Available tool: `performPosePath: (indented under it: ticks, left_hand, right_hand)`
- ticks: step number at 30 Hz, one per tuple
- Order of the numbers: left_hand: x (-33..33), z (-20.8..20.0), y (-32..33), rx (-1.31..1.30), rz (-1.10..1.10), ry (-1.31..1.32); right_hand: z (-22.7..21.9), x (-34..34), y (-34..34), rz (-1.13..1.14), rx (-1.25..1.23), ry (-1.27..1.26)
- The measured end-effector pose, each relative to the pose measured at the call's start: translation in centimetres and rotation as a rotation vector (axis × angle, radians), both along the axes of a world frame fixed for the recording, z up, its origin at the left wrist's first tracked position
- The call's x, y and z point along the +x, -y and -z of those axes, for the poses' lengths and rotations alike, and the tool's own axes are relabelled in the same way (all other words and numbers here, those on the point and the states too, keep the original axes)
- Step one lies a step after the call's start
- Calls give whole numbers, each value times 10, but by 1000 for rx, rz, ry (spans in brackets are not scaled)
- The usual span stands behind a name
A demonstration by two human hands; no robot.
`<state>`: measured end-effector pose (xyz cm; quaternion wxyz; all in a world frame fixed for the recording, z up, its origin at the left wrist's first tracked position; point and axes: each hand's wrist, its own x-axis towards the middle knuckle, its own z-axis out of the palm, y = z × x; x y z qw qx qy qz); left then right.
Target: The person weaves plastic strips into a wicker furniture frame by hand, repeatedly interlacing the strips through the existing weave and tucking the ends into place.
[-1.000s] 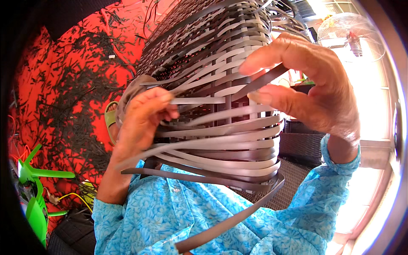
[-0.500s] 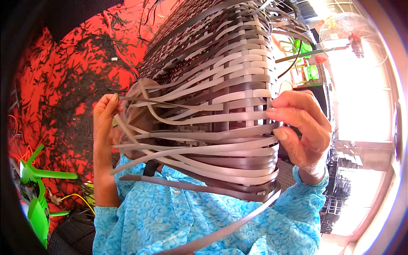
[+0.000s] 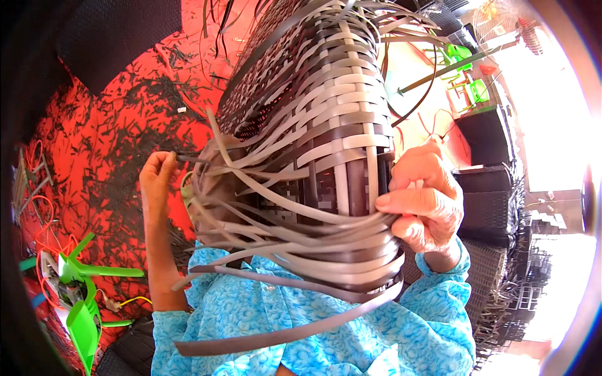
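Observation:
A large woven piece of flat brown and grey plastic strips stands before me, tapering away at the top. My left hand is closed in a pinch on the end of a dark strip, out to the left of the weave. At the right edge, my right hand has thumb and fingers closed on strips where they bend round the corner. Below it the loose strips are bunched together, their free ends fanning left. One long strip curves across my blue patterned shirt. Upright strips show through a gap above the bunch.
Dark strip offcuts litter the red floor. A green fan-like object stands at lower left beside orange and yellow cords. Black woven furniture lines the right side, and a wire-caged fan stands at upper right.
My right hand has shifted down the edge and drawn strips towards me, widening a gap in the weave. The left hand keeps its pinch. The view has shifted too.

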<state>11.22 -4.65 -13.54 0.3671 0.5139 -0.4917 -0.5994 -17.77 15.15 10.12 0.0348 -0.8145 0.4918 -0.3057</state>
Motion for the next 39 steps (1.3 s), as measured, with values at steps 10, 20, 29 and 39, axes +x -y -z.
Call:
performPosePath:
  ticks: [10,20,29,39]
  left_hand:
    - [-42,-196,-42,-1083,297,254]
    - [-105,-196,-80,-1107,539,85]
    - [-106,-181,-94,-1026,456,48]
    - [-103,-188,-87,-1122,401,60]
  right_hand:
    - [0,-11,1,301,146,415]
    - [-13,-13,15,249,111,99]
    - [-16,-5,14,281,108,-16]
    - [-17,-8,20,145,138,21]
